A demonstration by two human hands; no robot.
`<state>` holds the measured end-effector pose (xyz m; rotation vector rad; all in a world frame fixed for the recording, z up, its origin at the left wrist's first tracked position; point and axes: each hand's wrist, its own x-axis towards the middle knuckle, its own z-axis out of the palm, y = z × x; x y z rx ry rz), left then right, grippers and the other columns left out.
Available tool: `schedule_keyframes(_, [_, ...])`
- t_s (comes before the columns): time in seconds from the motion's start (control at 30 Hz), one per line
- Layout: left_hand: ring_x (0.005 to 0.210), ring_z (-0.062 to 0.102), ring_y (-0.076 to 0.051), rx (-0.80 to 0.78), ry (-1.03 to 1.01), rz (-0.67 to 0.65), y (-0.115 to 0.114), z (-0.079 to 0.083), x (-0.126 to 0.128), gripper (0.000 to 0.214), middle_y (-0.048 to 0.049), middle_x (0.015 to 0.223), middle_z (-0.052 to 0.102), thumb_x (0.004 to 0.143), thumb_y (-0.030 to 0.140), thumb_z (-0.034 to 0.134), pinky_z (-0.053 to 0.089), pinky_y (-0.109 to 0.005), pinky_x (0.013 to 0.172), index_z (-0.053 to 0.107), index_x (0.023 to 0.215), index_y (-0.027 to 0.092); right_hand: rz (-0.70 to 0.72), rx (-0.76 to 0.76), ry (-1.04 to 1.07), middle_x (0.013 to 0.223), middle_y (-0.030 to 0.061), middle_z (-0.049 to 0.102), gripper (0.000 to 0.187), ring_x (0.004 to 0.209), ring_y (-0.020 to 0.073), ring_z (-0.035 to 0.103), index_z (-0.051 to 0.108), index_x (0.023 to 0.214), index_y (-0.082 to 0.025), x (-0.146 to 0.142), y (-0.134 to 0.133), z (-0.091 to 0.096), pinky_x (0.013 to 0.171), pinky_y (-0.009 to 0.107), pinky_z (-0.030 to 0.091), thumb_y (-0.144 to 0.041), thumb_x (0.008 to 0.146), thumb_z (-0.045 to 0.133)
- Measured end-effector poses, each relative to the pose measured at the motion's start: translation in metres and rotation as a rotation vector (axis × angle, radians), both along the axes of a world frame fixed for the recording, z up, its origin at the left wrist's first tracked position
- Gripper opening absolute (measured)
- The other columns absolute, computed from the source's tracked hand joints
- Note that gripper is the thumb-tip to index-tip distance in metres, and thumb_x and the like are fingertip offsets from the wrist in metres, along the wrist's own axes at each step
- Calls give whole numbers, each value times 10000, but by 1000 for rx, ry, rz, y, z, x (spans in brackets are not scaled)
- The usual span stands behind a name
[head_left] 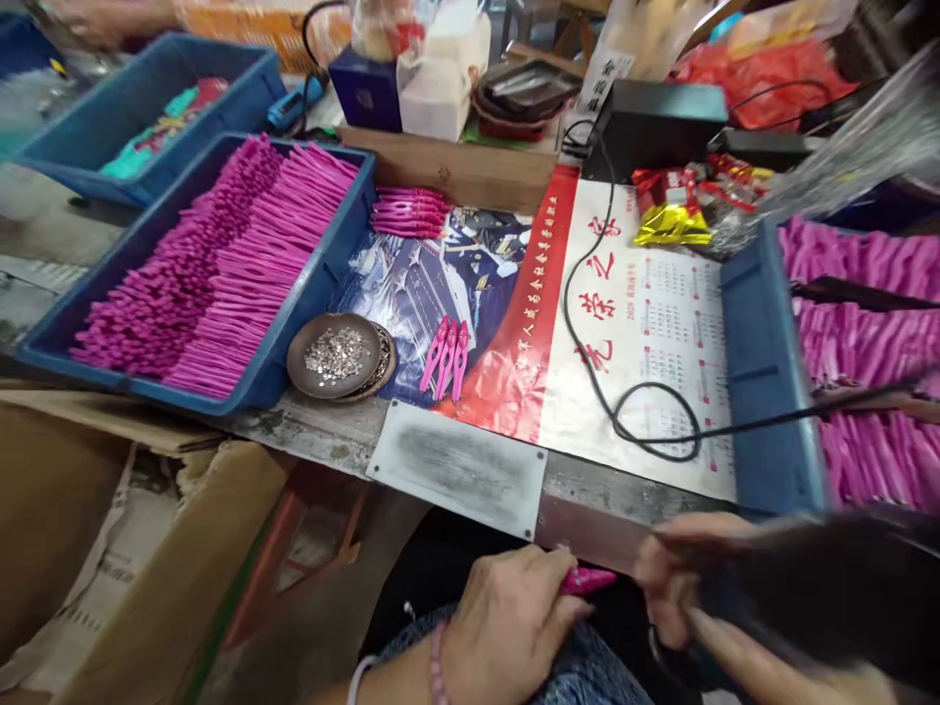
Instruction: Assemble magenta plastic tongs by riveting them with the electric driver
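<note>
My left hand is low in front of the table edge, fingers closed on a small pink plastic piece whose tip sticks out to the right. My right hand is just right of it, fingers curled on a dark blurred tool that reaches to the right. Three pink pieces lie on the calendar sheet beside a brown dish of small metal bits.
A blue tray full of pink pieces stands at the left, another blue tray with pink pieces at the right. A black cable loops over the calendar. A cardboard box sits below left. Clutter lines the back.
</note>
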<state>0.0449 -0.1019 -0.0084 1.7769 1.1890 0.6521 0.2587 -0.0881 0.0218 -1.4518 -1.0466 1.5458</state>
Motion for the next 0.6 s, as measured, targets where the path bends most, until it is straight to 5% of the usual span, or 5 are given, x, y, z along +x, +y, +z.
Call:
schedule_keyframes(0.13, [580, 621, -190, 428, 264, 77, 3, 11, -2, 218, -15, 696, 658, 986, 277, 453, 447, -309, 531, 611, 1069, 150, -66, -140, 221, 674, -1, 636, 468, 515, 132, 559, 608, 1028, -218, -32, 0, 8, 519, 260, 457, -508, 717, 805])
schedule_keyframes(0.27, [566, 627, -176, 566, 249, 85, 7, 20, -3, 95, -7, 710, 675, 943, 167, 514, 487, -306, 520, 608, 932, 163, -109, -136, 278, 609, -36, 573, 506, 520, 123, 512, 580, 1036, -197, -42, 0, 11, 531, 260, 406, -525, 715, 794])
schedule_keyframes(0.43, [630, 685, -172, 787, 248, 61, 14, 30, -5, 164, -69, 878, 753, 925, 84, 494, 559, -283, 558, 642, 988, 117, -130, -89, 329, 619, -42, 575, 495, 523, 131, 514, 549, 1043, -210, -43, -2, 12, 538, 274, 401, -511, 726, 783])
schedule_keyframes(0.6, [726, 720, -178, 795, 199, 55, 12, 24, -3, 203, -96, 927, 762, 956, 113, 469, 598, -273, 661, 633, 1074, 99, -148, -38, 358, 608, -40, 573, 483, 510, 129, 509, 550, 1020, -202, -45, -4, 15, 524, 276, 395, -500, 724, 789])
